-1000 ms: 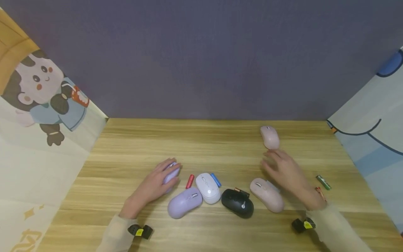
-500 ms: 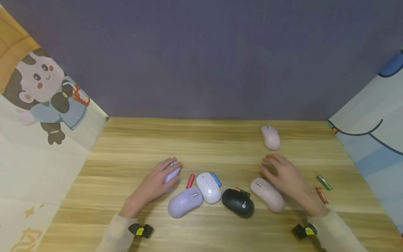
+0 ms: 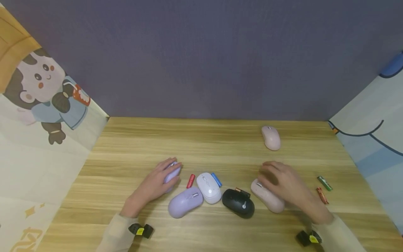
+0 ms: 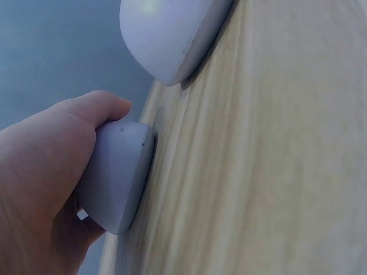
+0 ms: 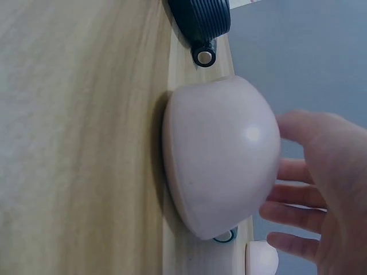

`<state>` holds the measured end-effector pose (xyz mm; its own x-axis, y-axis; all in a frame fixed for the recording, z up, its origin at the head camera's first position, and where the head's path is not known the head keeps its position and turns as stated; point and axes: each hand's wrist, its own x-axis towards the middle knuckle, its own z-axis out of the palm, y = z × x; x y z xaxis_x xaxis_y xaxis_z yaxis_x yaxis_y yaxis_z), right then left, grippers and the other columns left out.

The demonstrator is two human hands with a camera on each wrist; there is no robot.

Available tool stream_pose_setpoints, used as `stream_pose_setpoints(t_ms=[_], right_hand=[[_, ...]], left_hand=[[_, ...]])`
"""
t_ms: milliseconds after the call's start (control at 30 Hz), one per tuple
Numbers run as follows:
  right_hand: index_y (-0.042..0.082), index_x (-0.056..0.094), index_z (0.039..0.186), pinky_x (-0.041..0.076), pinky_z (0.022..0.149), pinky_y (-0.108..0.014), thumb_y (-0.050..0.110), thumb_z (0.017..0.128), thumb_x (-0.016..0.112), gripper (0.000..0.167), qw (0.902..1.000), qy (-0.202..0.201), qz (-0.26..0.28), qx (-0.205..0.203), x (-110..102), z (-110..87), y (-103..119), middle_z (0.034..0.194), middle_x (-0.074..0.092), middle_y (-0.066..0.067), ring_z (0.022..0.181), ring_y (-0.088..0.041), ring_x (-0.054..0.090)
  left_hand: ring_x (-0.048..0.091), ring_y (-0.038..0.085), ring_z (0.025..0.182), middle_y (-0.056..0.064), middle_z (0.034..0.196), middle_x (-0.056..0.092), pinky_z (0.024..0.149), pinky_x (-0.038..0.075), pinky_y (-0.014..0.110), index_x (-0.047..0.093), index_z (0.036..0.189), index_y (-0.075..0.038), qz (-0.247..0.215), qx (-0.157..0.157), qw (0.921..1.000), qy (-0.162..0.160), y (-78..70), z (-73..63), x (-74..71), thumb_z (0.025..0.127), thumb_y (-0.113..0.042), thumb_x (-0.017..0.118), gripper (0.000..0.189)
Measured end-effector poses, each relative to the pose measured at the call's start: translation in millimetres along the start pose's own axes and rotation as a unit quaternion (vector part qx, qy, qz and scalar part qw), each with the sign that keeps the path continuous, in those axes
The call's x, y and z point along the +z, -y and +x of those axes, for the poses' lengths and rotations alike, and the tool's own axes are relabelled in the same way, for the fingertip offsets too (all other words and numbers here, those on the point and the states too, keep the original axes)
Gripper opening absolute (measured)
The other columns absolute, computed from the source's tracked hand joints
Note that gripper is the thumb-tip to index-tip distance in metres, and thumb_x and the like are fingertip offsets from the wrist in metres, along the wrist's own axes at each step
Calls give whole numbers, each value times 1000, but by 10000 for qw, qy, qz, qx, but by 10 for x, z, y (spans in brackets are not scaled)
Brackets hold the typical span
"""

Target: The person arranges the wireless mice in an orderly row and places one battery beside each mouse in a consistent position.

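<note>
My left hand (image 3: 154, 183) holds a small lavender computer mouse (image 3: 171, 174) on the table, thumb on one side and fingers over the other. In the left wrist view, that mouse (image 4: 117, 172) lies flat on the wood under the hand. On the right, my right hand (image 3: 284, 182) hovers just beyond a pink mouse (image 3: 268, 197), partly covering it. The right wrist view has the pink mouse (image 5: 223, 154) in front, with loosely spread fingers (image 5: 292, 215) behind it. A battery end (image 5: 225, 235) peeks out beside this mouse.
A larger lavender mouse (image 3: 185, 202), a white mouse (image 3: 209, 188) and a black mouse (image 3: 238, 203) lie between the hands. Red (image 3: 190, 181), blue (image 3: 216, 179) and copper-black (image 3: 242, 191) batteries lie close by. Far right are green (image 3: 324, 183) and red-brown (image 3: 322, 195) batteries; another pink mouse (image 3: 271, 138) sits farther back.
My right hand has drawn back from near the far pink mouse toward the nearer one, now overlapping it in the head view. The left hand stays on the small lavender mouse.
</note>
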<state>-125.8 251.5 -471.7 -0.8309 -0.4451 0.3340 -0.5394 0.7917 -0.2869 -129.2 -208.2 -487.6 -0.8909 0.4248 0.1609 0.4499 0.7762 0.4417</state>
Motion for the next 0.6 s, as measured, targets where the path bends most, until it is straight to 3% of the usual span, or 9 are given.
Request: stream_pose_setpoints(t_ms=[167, 367, 600], right_hand=[[9, 74, 118, 55, 96, -59, 37, 89, 80, 41, 9994, 291, -112, -165, -19, -46, 32, 125, 71, -14, 112, -38, 67], [11, 74, 117, 58, 91, -56, 42, 85, 82, 45, 9978, 266, -196, -571, 10, -94, 29, 123, 72, -12, 110, -35, 69], [13, 74, 119, 56, 94, -57, 44, 84, 83, 47, 9975, 326, -139, -612, 13, -153, 33, 122, 71, -8, 112, -32, 67]], left_hand=[[42, 39, 146, 15, 158, 46, 115, 40, 62, 59, 146, -15, 12, -15, 10000, 12, -2, -5, -6, 97, -34, 70, 54], [42, 39, 147, 15, 159, 45, 115, 39, 63, 59, 147, -15, -6, -60, 10000, 66, -10, -15, -18, 97, -35, 70, 54], [41, 38, 147, 14, 160, 45, 115, 41, 62, 58, 147, -16, 2, 16, 10000, 46, 2, -8, -10, 98, -35, 69, 53]])
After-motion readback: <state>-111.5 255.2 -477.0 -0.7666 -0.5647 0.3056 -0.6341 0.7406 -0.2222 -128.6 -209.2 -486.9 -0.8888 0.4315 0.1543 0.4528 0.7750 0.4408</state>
